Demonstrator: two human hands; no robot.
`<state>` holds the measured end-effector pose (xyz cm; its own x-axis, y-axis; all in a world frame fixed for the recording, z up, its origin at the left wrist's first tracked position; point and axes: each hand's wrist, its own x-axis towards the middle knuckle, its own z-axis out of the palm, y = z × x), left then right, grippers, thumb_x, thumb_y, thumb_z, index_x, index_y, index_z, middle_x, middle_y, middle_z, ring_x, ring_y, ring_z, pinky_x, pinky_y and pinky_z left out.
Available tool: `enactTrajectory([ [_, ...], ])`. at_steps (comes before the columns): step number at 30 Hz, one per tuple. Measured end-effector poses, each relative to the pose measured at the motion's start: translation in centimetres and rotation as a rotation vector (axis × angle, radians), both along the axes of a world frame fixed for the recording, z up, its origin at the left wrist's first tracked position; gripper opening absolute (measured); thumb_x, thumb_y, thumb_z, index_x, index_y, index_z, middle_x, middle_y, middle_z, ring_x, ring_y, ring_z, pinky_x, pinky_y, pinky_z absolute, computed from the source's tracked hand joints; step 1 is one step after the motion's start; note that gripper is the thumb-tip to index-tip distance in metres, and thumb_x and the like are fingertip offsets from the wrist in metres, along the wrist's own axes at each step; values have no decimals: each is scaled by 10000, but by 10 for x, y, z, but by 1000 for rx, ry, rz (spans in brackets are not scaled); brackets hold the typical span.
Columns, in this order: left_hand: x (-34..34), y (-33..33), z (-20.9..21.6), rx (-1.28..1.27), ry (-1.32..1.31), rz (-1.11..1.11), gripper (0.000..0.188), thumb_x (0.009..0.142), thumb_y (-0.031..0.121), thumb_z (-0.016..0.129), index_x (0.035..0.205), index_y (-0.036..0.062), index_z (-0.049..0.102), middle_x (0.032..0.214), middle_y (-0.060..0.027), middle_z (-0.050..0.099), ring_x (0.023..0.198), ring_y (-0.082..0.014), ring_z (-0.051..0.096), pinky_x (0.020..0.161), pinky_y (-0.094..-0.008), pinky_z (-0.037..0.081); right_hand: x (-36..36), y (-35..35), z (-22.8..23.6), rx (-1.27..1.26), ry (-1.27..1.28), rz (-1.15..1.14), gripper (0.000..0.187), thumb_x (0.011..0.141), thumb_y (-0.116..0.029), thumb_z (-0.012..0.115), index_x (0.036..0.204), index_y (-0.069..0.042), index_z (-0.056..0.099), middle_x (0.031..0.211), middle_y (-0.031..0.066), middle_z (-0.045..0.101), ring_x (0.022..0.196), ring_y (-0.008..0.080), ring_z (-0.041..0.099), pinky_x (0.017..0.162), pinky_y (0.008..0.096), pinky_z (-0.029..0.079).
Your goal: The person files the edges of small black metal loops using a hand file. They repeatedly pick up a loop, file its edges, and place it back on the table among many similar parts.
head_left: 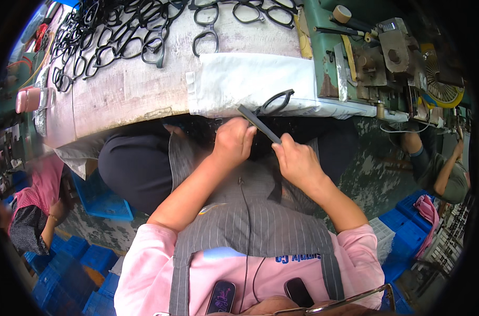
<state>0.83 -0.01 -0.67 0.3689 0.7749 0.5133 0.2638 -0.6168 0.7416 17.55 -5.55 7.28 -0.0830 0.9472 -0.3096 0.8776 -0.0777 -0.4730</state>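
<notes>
My right hand (298, 162) is closed around the near end of a flat dark grey file (261, 125). The file slants up and left, its far end close to the fingers of my left hand (234, 139). That hand is closed on a black eyeglass frame (278, 103) at the table's front edge. One rim of the frame shows beyond the file, above a white cloth (255, 79); the rest is covered by the file and my fingers.
Many black eyeglass frames (129, 39) lie across the back of the worn table (129, 97). A metal vise-like fixture (400, 52) and a yellow-rimmed fan (443, 87) stand at the right. Blue crates (100, 197) are on the floor. Other people sit on both sides.
</notes>
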Motion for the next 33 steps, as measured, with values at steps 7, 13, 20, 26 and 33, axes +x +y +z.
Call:
enactTrajectory([
  [7,-1,0,2,-14,17,7,131,869,54,591,782,-9,515,648,-152,494,560,-347,515,499,-417,428,-4,11,-5,181,40,-5,258,934,-236,530,819,-10,482,602,217,599,561,414,612,501,499,494],
  [13,-1,-2,3,-24,24,1,118,864,40,590,785,-11,517,647,-151,495,560,-345,514,499,-420,424,-3,5,-2,97,35,-14,255,936,-238,528,835,-10,473,598,209,601,566,412,615,506,502,495],
  [20,-2,-2,1,-28,22,23,121,888,68,577,811,-17,538,659,-159,503,581,-354,526,524,-415,434,-2,7,-19,183,143,-43,253,943,-247,529,849,-18,476,607,211,594,545,380,602,456,471,464],
  [26,-4,-7,0,-287,-61,76,202,978,182,499,900,8,565,739,-119,609,621,-270,584,582,-322,461,31,-34,2,-728,1707,-423,285,1013,-340,434,1003,-60,488,578,-33,344,435,18,277,374,178,224],
  [33,1,-12,9,-307,-36,139,192,955,169,526,883,0,584,732,-170,564,657,-355,574,589,-394,460,35,-33,-36,-847,2217,-344,380,1025,-336,373,1006,1,546,626,8,398,426,57,328,383,200,271],
])
